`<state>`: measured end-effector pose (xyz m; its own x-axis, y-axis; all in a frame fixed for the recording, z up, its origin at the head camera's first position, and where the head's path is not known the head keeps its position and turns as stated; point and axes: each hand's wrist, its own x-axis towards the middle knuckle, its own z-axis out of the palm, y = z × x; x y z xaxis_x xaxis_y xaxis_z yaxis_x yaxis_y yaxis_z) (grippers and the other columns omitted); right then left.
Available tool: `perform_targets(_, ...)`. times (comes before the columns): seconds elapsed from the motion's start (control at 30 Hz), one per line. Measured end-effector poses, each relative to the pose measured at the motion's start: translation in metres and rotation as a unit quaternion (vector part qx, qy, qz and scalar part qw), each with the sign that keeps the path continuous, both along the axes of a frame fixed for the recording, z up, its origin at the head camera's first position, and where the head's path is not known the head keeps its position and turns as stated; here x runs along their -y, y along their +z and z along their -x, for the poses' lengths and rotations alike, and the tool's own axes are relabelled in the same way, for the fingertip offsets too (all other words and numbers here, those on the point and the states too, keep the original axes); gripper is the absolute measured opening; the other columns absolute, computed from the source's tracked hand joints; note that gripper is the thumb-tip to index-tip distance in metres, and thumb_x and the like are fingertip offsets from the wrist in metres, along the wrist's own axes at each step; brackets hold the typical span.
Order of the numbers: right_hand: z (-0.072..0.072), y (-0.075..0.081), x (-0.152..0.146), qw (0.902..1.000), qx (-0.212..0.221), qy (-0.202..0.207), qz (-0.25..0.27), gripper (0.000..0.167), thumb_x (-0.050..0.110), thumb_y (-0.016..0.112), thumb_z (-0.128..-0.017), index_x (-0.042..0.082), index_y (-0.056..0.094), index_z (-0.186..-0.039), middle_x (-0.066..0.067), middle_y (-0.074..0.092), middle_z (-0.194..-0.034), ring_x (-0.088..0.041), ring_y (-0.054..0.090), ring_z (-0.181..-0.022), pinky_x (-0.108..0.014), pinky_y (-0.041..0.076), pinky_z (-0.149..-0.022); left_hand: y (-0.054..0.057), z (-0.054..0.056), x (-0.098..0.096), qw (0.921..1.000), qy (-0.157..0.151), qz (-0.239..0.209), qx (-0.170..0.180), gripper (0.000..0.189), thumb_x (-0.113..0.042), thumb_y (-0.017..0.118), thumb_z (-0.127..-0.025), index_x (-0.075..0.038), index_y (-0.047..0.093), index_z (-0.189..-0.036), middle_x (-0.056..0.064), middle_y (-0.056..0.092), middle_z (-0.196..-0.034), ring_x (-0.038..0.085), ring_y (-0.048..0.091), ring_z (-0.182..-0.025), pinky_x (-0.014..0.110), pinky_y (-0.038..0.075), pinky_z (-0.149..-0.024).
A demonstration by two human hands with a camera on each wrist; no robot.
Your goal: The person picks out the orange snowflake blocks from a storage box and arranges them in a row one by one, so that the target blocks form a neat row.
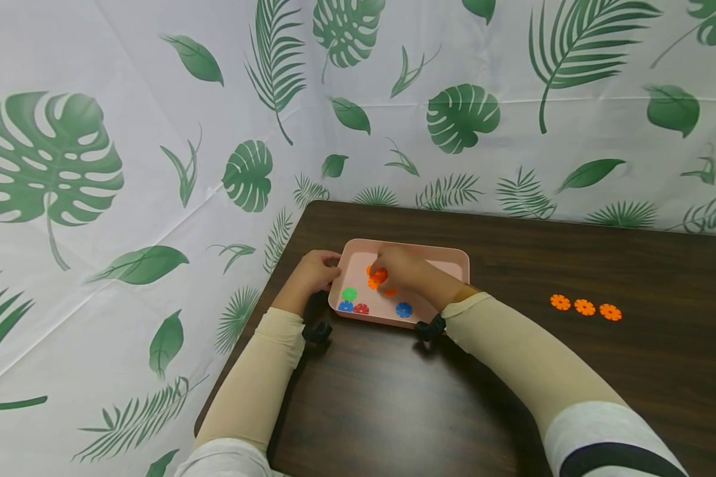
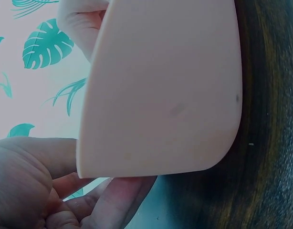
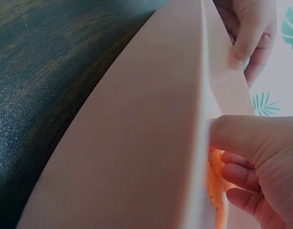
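Note:
A shallow pink tray [image 1: 414, 319] lies on the dark wooden table. My left hand [image 1: 313, 271] grips its left end, thumb over the rim and fingers outside; the left wrist view shows this hand [image 2: 36, 186] at the tray's corner [image 2: 161, 95]. Inside the tray, my right hand [image 1: 408, 268] pinches an orange notched disc [image 1: 380, 274] over other orange discs [image 1: 372, 283]. In the right wrist view, the tray wall [image 3: 137, 119] partly hides the right fingertips. A green disc [image 1: 349, 293], blue discs [image 1: 404, 309] and a red disc [image 1: 361, 309] lie nearby in the tray.
To the right of the tray, three orange discs [image 1: 585, 307] lie in a row on the table [image 1: 394, 397]. Behind and to the left hangs a white cloth [image 1: 203, 132] printed with green leaves, along the table's edges.

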<state>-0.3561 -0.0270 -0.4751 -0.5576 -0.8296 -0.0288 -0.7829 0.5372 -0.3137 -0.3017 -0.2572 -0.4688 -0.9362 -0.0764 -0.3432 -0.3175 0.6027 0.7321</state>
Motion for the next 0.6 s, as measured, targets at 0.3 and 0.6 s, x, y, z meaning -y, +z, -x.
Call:
perform_targets(0.3, 0.0004, -0.0018, 0.0032, 0.9999, -0.001, -0.002, -0.013, 0.03, 0.019, 0.084, -0.084, 0.005, 0.079, -0.111, -0.008, 0.061, -0.099, -0.022, 0.053, -0.087, -0.031, 0.049, -0.077, 0.0018, -0.0007, 0.0004, 1.0, 0.0, 0.004, 0.003, 0.046, -0.017, 0.069, -0.098, -0.012, 0.061, -0.144, 0.016, 0.068, -0.119, 0.029, 0.071, -0.095, 0.04, 0.064, -0.079)
perform_targets(0.6, -0.0014, -0.0017, 0.0064, 0.9998, -0.014, -0.005, -0.016, 0.029, 0.02, 0.085, -0.082, 0.005, 0.076, -0.104, -0.006, 0.061, -0.093, -0.021, 0.052, -0.084, -0.032, 0.049, -0.075, -0.0007, -0.0018, -0.0008, 0.9999, -0.002, -0.01, -0.012, 0.044, -0.014, 0.067, -0.099, -0.009, 0.062, -0.143, 0.017, 0.068, -0.116, 0.028, 0.071, -0.095, 0.04, 0.064, -0.077)
